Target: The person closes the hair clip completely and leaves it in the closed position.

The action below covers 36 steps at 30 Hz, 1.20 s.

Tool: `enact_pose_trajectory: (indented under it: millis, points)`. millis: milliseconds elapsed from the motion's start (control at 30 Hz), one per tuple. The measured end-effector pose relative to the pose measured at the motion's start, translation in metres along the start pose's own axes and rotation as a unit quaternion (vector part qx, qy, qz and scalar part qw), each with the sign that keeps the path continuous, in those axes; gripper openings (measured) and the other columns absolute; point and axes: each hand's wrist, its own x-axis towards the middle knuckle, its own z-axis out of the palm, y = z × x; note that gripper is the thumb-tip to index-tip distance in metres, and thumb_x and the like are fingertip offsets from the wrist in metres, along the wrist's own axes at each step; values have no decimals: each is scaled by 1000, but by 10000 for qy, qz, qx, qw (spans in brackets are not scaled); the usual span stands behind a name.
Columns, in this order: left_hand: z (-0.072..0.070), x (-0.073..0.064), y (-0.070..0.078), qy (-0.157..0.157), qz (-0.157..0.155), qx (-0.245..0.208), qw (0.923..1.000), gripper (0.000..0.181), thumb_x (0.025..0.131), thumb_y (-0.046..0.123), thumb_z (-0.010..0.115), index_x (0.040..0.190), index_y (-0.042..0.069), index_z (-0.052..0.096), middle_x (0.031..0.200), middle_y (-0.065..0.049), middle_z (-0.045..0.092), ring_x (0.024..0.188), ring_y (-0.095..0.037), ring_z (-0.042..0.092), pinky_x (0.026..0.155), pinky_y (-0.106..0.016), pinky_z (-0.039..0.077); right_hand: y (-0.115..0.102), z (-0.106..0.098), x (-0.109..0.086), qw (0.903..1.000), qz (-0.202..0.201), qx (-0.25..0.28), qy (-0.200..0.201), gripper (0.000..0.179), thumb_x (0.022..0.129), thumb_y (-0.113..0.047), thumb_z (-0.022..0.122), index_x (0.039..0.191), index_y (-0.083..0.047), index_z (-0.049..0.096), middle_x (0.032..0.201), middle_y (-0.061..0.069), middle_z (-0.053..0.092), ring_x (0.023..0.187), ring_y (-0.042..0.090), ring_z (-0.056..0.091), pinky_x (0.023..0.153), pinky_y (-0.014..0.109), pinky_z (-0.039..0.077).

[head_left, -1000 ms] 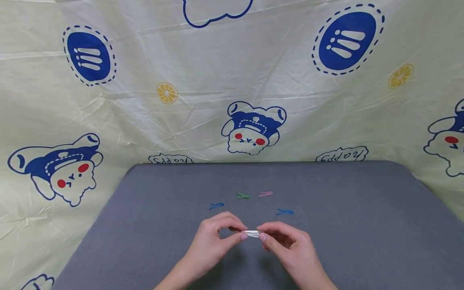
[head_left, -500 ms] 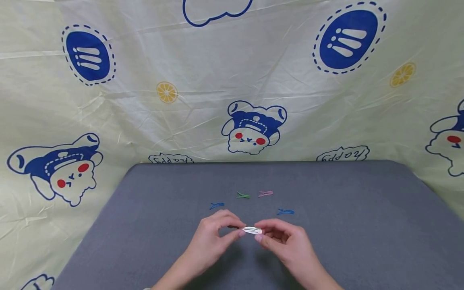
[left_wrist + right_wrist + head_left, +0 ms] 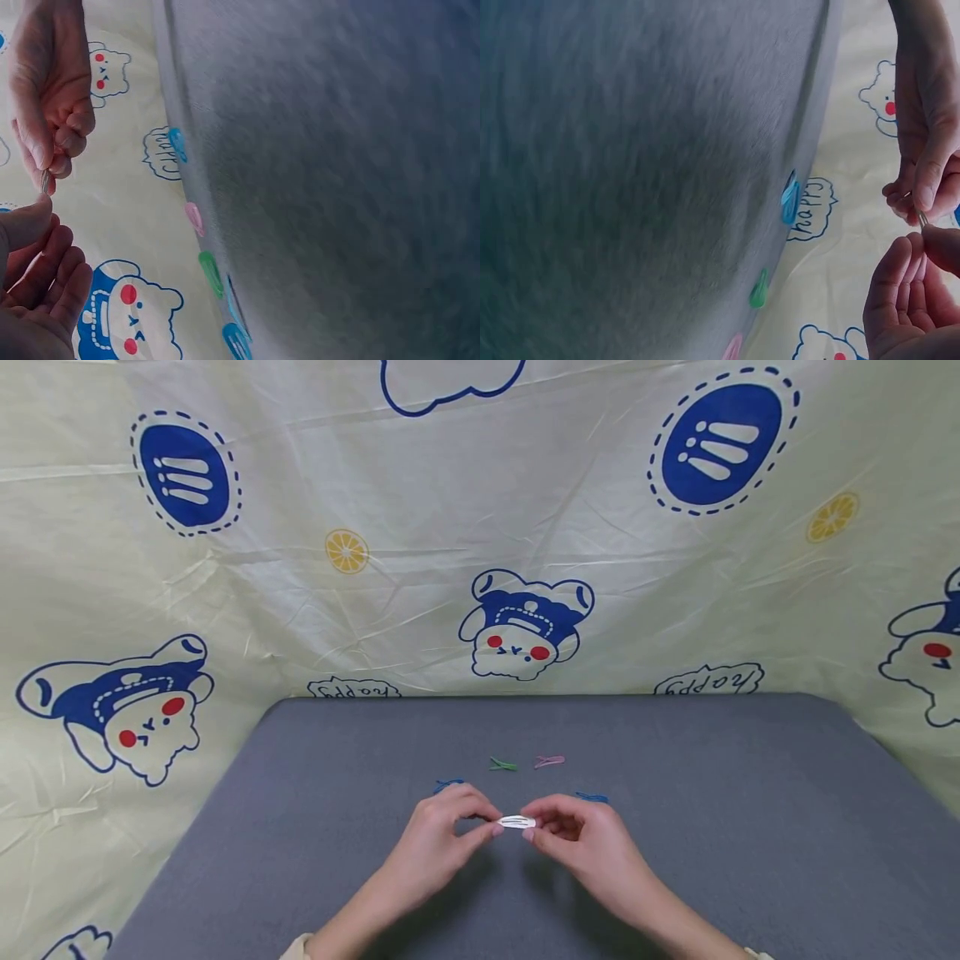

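Head view: from the left, we see the left hand (image 3: 435, 841) pinching one tip of a white hair clip (image 3: 517, 822) between thumb and finger. The clip, slim and oval with dark lengthwise slots, stretches sideways above the grey table (image 3: 300, 835). At its other end we find the right hand (image 3: 596, 845), thumb and finger likewise clamped on it.
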Motion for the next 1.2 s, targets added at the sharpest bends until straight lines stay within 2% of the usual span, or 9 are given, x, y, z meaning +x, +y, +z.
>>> enact_pose_trajectory:
  millis: [367,633,967,1200]
  points:
    - [-4,11,-17,-349,-154,105,9992,11,83,4,78,91,11,75,89,11,64,86,-7,58,75,-36,54,11,-4,23,9984,-74,-524,-216,15,85,-12,78,99,-15,73,86,-3,69,73,16,64,68,28,55]
    - [-7,21,-29,-771,-360,393,9956,8,85,5,77,91,10,75,87,10,64,87,-7,61,79,-27,53,18,-7,38,9952,-70,-891,-407,15,85,-14,78,98,-19,74,83,-7,67,74,16,62,67,29,54]
    - [-5,32,-43,-1291,-545,428,9892,4,87,6,75,90,9,75,84,11,60,83,-5,59,77,-28,52,26,-9,51,9917,161,-1071,-690,10,87,-12,76,95,-17,74,82,-4,65,73,18,60,60,30,51]
    - [0,36,-50,-1431,-586,615,9861,5,85,7,76,87,11,75,82,12,60,78,-4,57,72,-24,50,33,-11,55,9903,116,-1048,-906,9,87,-12,76,95,-13,74,80,-2,66,71,17,60,57,29,49]
